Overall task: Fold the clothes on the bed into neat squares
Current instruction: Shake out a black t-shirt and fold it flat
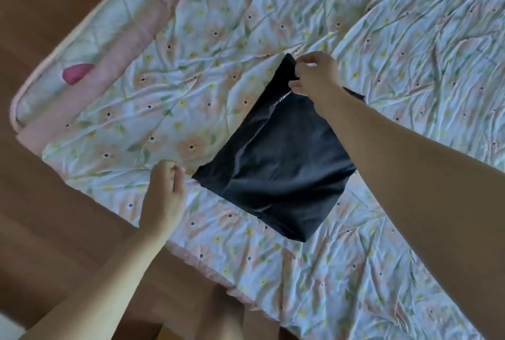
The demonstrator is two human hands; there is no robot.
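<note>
Your right hand (314, 76) pinches the far corner of the dark garment (276, 156), folded near-square on the bed (410, 25). Your left hand (164, 192), curled empty, hovers beside it; pulling unanchored could drag the folds askew.

Open floral sheet (382, 39) all round the dark folded garment (276, 164); right forearm (410, 162) crosses its right edge; rolled quilt (90, 47) lines the far-left side.

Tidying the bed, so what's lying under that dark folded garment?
The dark garment lies directly on the floral bedsheet. Whether anything sits beneath it cannot be seen. The right hand pinches its far corner.
</note>
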